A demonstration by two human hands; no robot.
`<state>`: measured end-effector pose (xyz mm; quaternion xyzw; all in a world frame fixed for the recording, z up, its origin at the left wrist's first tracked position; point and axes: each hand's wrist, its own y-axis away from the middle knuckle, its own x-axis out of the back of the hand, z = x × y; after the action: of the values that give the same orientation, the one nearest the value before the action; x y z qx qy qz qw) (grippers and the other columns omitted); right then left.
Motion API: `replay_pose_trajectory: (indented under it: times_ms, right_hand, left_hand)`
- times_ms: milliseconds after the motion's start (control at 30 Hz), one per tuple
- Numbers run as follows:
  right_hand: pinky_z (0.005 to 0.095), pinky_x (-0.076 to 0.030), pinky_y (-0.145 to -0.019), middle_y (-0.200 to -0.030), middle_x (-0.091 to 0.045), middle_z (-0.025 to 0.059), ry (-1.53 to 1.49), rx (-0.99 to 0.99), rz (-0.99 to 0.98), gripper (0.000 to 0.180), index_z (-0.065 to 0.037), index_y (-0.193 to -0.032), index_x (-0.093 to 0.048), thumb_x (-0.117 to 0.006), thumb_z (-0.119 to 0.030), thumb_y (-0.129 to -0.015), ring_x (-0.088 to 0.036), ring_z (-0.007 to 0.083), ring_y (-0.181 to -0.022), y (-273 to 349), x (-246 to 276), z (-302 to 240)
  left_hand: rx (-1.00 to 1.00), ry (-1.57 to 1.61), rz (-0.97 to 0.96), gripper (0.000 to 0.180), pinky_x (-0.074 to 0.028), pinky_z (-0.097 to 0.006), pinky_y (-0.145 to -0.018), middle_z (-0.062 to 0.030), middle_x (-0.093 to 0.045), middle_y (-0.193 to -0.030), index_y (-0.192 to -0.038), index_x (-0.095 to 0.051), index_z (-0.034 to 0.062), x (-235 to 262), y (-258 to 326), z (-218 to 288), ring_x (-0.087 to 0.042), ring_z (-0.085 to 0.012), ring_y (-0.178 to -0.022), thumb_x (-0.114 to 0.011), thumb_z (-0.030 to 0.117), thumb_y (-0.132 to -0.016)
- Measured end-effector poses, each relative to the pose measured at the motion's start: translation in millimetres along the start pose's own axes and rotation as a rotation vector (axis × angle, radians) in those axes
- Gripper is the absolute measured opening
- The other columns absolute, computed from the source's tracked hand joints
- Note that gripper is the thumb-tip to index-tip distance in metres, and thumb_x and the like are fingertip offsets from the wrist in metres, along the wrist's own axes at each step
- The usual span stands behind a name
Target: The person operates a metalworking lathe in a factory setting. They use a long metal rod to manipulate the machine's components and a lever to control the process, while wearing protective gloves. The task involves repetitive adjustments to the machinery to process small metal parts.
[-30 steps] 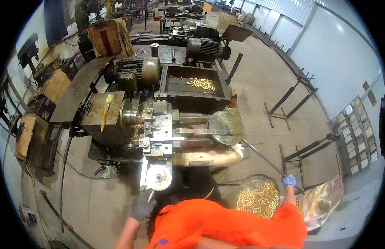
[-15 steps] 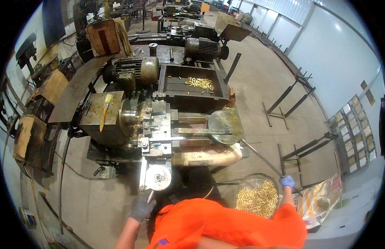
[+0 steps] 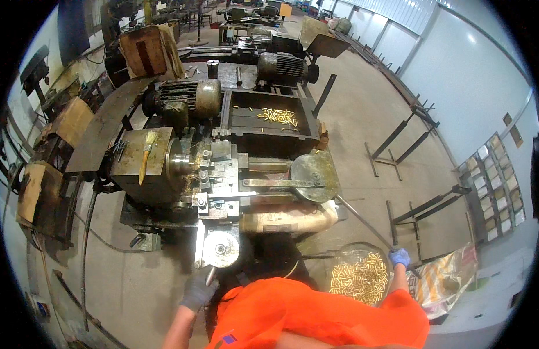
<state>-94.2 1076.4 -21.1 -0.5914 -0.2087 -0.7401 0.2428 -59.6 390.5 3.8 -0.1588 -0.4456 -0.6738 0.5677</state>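
My left hand [image 3: 198, 292], in a dark grey glove, is closed around a short metal handle [image 3: 211, 276]. That handle comes off a round plate [image 3: 221, 248] at the front of a small lathe. To the right, my right hand [image 3: 399, 257] wears a blue glove and grips the far part of a long steel lever [image 3: 362, 219]. The lever runs up to a larger round disc [image 3: 312, 176], which a flat bar [image 3: 275, 183] joins to the tool slide [image 3: 223, 183]. Facing the slide is the spindle chuck [image 3: 179, 163], with brass-coloured chips around it.
A basin [image 3: 342, 251] full of small brass pieces stands below my right arm, beside a woven sack [image 3: 449, 279]. More brass pieces lie in a dark metal tray [image 3: 240, 119] behind the slide. A brush [image 3: 146, 157] rests on the headstock. Metal stands [image 3: 391, 142] occupy the right.
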Motion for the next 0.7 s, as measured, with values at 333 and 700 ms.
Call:
replay_pose_trajectory:
  times_ms: [333, 700]
  right_hand:
    - [0.0393, -0.048, -0.083, -0.103, -0.064, 0.0190, 0.006, -0.033, -0.026, 0.050, -0.005, -0.098, -0.065, -0.064, -0.046, -0.070, -0.061, 0.0328, -0.098, 6, -7, 5]
    - [0.0407, -0.050, -0.079, -0.095, -0.064, 0.0210, -0.018, -0.041, 0.016, 0.044, -0.003, -0.088, -0.068, -0.062, -0.042, -0.068, -0.063, 0.0354, -0.091, 27, -13, 11]
  left_hand:
    - [-0.156, 0.092, 0.048, 0.027, -0.046, -0.045, -0.073, -0.0169, -0.061, -0.089, -0.097, -0.056, 0.0116, 0, -1, -3, -0.057, -0.0374, -0.086, -0.064, 0.020, -0.072]
    - [-0.119, 0.048, 0.060, 0.032, -0.047, -0.043, -0.074, -0.0164, -0.061, -0.092, -0.102, -0.057, 0.0103, 3, 2, 3, -0.059, -0.0363, -0.087, -0.064, 0.020, -0.073]
